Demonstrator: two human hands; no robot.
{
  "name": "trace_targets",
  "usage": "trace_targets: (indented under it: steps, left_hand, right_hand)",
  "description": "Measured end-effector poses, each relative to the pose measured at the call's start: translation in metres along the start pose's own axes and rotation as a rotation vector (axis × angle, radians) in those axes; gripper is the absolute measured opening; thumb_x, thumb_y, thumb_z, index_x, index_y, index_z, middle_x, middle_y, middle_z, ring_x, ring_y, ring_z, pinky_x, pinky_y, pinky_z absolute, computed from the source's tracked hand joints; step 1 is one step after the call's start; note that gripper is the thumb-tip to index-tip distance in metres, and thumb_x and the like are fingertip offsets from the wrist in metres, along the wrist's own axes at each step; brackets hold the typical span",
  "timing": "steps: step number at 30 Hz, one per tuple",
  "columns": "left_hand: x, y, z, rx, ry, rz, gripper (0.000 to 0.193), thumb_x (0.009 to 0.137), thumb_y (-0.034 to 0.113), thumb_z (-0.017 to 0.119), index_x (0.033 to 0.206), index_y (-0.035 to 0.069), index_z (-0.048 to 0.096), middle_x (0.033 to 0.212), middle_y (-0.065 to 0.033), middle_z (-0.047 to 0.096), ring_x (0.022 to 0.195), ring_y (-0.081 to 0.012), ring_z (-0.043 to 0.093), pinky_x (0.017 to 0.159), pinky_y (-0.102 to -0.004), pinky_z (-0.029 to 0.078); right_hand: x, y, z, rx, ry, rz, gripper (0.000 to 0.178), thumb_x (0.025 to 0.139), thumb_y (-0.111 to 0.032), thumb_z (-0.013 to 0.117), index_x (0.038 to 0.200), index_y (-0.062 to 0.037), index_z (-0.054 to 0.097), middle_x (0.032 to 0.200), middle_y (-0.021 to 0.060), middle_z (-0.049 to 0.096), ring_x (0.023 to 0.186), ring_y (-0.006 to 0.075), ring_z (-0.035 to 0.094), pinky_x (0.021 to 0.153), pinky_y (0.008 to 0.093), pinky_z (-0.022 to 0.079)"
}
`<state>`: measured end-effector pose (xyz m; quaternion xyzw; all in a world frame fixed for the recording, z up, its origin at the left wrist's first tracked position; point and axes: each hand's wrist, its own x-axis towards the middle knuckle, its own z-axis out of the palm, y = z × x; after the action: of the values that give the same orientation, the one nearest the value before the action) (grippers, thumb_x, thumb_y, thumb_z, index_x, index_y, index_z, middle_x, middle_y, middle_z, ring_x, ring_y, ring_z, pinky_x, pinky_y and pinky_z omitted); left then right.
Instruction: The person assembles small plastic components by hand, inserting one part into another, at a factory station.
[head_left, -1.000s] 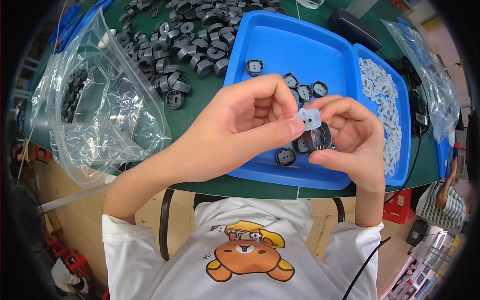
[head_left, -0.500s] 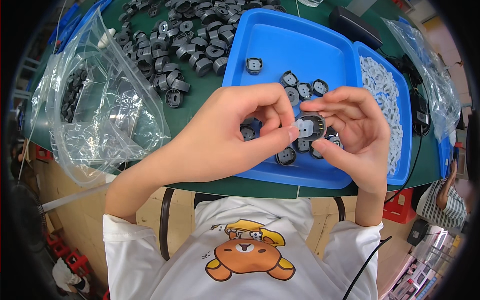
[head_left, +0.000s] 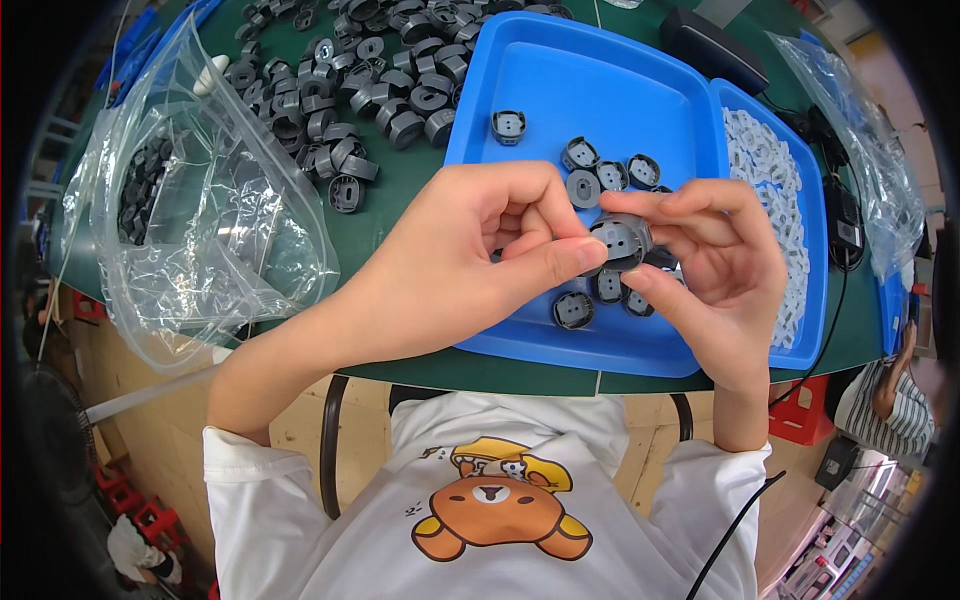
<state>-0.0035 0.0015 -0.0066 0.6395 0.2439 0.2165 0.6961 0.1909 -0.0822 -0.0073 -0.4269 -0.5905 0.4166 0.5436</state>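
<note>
Between my hands, over the large blue tray (head_left: 600, 70), is a round dark grey plastic housing (head_left: 632, 232) with a pale insert (head_left: 612, 238) seated inside its opening. My right hand (head_left: 715, 265) grips the housing's rim between thumb and fingers. My left hand (head_left: 500, 245) is closed, its thumb pressing on the pale insert from the left; its other fingers curl behind. Below and around them in the tray lie several similar housings (head_left: 573, 310) with pale inserts, partly hidden by my hands.
A narrower blue tray (head_left: 812, 300) at the right holds many small whitish inserts (head_left: 765, 190). Many grey housings (head_left: 345, 85) are heaped on the green table at the back left. A clear plastic bag (head_left: 215, 240) lies left; a black case (head_left: 712, 52) and cables sit at the back right.
The pale insert, which stuck out of the housing toward my left fingers, now sits inside the opening. The housing has tilted to face my left thumb.
</note>
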Motion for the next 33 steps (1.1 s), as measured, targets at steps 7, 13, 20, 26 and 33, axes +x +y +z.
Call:
trace_targets:
  steps: [7,13,20,26,33]
  left_hand:
    - [0.002,0.005,0.003,-0.116,-0.016,-0.139,0.010,0.084,0.004,0.065,0.080,0.002,0.057,0.065,0.0037,0.052,0.062,-0.0009,0.045,0.056,-0.0170,0.037]
    - [0.003,-0.006,0.008,-0.066,0.013,0.101,0.011,0.083,-0.001,0.064,0.092,-0.002,0.058,0.077,-0.0020,0.059,0.069,-0.0057,0.055,0.065,-0.0205,0.046]
    - [0.000,-0.010,0.006,-0.047,0.009,0.209,0.017,0.086,-0.003,0.060,0.102,-0.006,0.055,0.093,-0.0106,0.062,0.085,-0.0170,0.064,0.075,-0.0284,0.053]
    - [0.001,-0.011,0.003,-0.005,-0.003,0.198,0.013,0.090,0.002,0.057,0.100,-0.005,0.053,0.092,-0.0099,0.062,0.083,-0.0158,0.064,0.074,-0.0274,0.053]
    - [0.001,-0.008,0.008,0.090,0.020,0.170,0.015,0.092,0.004,0.054,0.104,-0.003,0.049,0.095,-0.0076,0.059,0.084,-0.0132,0.061,0.073,-0.0257,0.052]
  right_hand:
    - [0.000,0.001,-0.001,0.020,-0.013,-0.070,0.042,0.073,0.015,0.063,0.108,0.0025,0.044,0.111,0.0269,0.058,0.112,0.0323,0.056,0.095,0.0357,0.046]
    - [-0.001,-0.003,0.000,0.073,0.000,-0.055,0.041,0.074,0.014,0.063,0.108,0.0025,0.043,0.112,0.0294,0.057,0.111,0.0321,0.057,0.094,0.0359,0.046]
    - [-0.003,0.000,0.003,0.069,-0.003,-0.052,0.035,0.076,0.014,0.060,0.106,0.0036,0.045,0.112,0.0299,0.057,0.113,0.0328,0.055,0.095,0.0386,0.046]
    - [-0.003,0.002,0.003,0.019,-0.027,-0.069,0.032,0.077,0.014,0.059,0.105,0.0037,0.046,0.112,0.0273,0.057,0.115,0.0348,0.054,0.097,0.0407,0.045]
    - [-0.001,0.003,0.009,0.093,0.032,-0.054,0.034,0.079,0.013,0.057,0.110,0.0049,0.046,0.113,0.0249,0.056,0.111,0.0275,0.056,0.095,0.0362,0.046]
